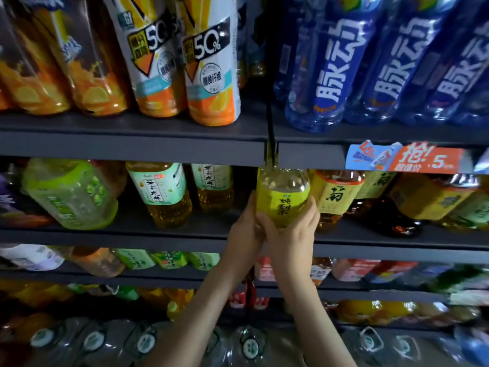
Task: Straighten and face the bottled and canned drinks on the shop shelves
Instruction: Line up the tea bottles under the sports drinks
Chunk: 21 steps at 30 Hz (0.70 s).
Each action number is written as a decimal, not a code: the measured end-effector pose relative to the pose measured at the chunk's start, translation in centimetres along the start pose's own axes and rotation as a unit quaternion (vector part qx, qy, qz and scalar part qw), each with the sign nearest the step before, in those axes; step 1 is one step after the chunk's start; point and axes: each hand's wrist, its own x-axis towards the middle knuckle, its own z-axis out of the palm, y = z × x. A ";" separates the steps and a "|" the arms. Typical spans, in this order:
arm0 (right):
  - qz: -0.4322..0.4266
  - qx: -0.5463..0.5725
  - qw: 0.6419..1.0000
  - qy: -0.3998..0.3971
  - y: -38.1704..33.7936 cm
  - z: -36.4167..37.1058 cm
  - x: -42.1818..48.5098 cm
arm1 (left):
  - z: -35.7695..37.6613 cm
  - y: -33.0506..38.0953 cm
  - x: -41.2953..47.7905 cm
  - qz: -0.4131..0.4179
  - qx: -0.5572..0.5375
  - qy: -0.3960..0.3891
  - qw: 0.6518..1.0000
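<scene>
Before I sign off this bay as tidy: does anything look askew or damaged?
The promo strip on the upper right shelf edge is crumpled at its left end. Below it, a dark bottle leans hard, though the wide lens may exaggerate. The left hand and right hand hold the yellow bottle upright.

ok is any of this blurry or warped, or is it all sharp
Head view: sharp at the centre, where the label of the yellow bottle reads clearly; soft and dim along the bottom jugs; wide-angle warp tilts the blue bottles top right.
</scene>
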 end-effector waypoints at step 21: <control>0.106 -0.007 0.992 0.071 15.5 -21.0 5.7 | 21.0 8.1 -4.7 0.150 0.085 0.201 0.964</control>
